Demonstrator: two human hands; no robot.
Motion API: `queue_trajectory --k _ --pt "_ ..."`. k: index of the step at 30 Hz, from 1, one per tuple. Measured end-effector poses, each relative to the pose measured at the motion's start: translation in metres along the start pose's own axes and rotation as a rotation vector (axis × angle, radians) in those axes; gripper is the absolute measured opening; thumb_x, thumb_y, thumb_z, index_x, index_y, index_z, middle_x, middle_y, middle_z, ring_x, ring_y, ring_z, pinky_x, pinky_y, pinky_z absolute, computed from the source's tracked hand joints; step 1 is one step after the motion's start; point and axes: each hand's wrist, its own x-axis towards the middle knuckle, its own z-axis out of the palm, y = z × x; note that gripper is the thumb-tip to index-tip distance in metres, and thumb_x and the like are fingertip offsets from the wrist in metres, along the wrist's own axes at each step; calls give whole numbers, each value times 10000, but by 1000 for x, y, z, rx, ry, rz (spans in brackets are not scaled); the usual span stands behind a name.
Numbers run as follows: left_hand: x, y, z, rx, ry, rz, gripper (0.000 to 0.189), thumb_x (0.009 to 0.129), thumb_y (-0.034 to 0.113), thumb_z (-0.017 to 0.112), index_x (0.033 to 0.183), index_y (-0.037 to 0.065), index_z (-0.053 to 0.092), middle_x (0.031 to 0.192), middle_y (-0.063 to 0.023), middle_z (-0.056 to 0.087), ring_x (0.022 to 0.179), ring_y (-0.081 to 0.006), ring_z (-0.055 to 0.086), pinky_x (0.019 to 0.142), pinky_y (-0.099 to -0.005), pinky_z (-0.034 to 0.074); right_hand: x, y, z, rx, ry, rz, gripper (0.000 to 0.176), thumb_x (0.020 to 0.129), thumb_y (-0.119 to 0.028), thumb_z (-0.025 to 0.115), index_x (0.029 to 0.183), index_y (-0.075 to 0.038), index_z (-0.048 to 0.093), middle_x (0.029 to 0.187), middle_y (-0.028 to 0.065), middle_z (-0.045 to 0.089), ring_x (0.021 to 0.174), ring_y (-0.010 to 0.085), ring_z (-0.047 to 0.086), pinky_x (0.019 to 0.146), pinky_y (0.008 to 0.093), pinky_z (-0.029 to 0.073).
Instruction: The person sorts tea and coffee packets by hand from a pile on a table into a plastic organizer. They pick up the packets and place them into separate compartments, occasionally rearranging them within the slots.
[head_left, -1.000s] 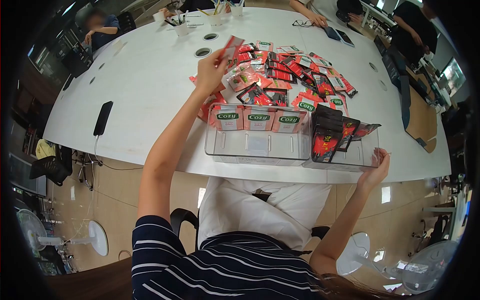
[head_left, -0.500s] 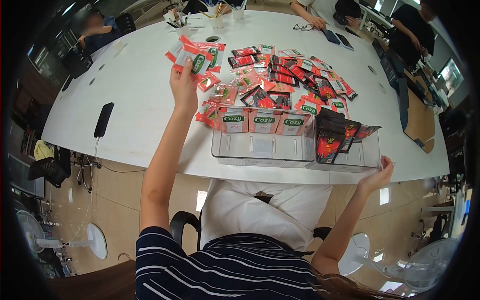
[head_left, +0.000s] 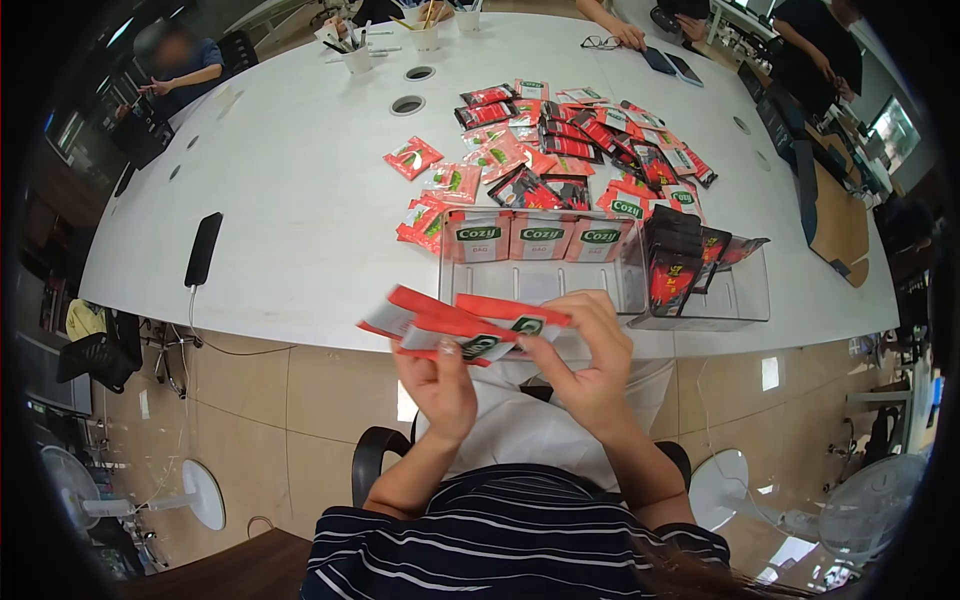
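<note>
Red-and-white sachets [head_left: 440,318], which half a second ago the left hand [head_left: 440,390] held high over the far part of the white table [head_left: 300,200], now sit low in front of the chest, just off the table's near edge. The right hand [head_left: 592,370] has left the corner of the clear plastic organiser [head_left: 540,295] and joined the left on them. At least three sachets show in the fan; an exact count is hard because they overlap. Three Cozy packets [head_left: 540,237] stand in a row in the organiser's left compartment, and a stack of dark sachets [head_left: 672,262], too tight to count, stands in the right one. Beyond lies a loose pile of sachets [head_left: 570,140], and one black phone [head_left: 203,248] lies well to the left. Both forearms are bent inward, the left thumb pressing the fan from above with fingers beneath, the right fingers curled and pinching its right end.
</note>
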Motion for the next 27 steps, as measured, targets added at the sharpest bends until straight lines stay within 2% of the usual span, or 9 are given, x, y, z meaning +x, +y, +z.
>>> queue_trajectory --k 2,5,6,8,12,15,16,21,27 --pt "-3 0 -2 -11 29 4 462 938 55 465 1348 -6 261 1223 -132 489 1096 -183 512 939 -348 419 1 1 6 6 -33 21 219 667 -25 773 826 5 626 801 87 618 786 230 538 678 300 431" --pt "15 0 -11 83 126 96 443 975 144 434 1360 5 265 1262 -161 488 1105 -219 538 870 -381 491 9 -4 2 44 -56 142 230 674 -41 775 849 -4 630 799 82 612 783 225 542 673 304 431" --pt "23 2 -14 114 205 45 420 987 182 413 1344 7 278 1247 -179 510 1072 -248 569 800 -374 527 14 -2 0 -9 -22 100 222 680 -48 770 848 -9 631 799 79 612 786 224 544 674 310 429" --pt "45 -3 -31 190 197 91 409 988 205 415 1329 14 291 1218 -189 532 1015 -257 598 752 -368 540 29 8 -5 -113 48 11 205 691 -62 758 848 -19 633 797 74 610 793 223 548 678 322 426" --pt "75 -21 -49 286 240 86 378 988 258 426 1282 36 341 1174 -180 568 877 -236 642 697 -343 543 58 19 -7 -486 -134 -201 170 706 -119 724 824 -53 622 819 60 584 852 225 530 728 358 406" --pt "79 -8 -45 133 194 -206 348 985 283 435 1238 49 383 1155 -150 579 824 -206 646 667 -318 534 64 29 8 -534 -357 -261 184 691 -122 720 824 -59 609 861 53 547 884 223 507 745 341 402" --pt "82 -9 -42 49 222 -207 273 978 243 457 1148 38 396 984 -116 614 751 -216 664 628 -321 556 66 32 14 -555 -393 -284 188 688 -122 724 815 -60 600 861 49 536 883 223 504 741 342 403" --pt "81 -10 -47 35 157 -227 276 977 237 458 1151 33 391 992 -113 614 768 -215 665 641 -323 556 82 34 39 -674 -499 -376 228 659 -137 746 789 -74 569 870 32 508 883 211 495 743 345 403" --pt "80 -10 -47 31 137 -260 285 979 247 448 1196 65 409 1003 -70 610 767 -160 647 686 -319 540 93 42 46 -722 -464 -449 294 634 -157 762 831 -83 556 893 36 502 887 217 491 766 347 397"
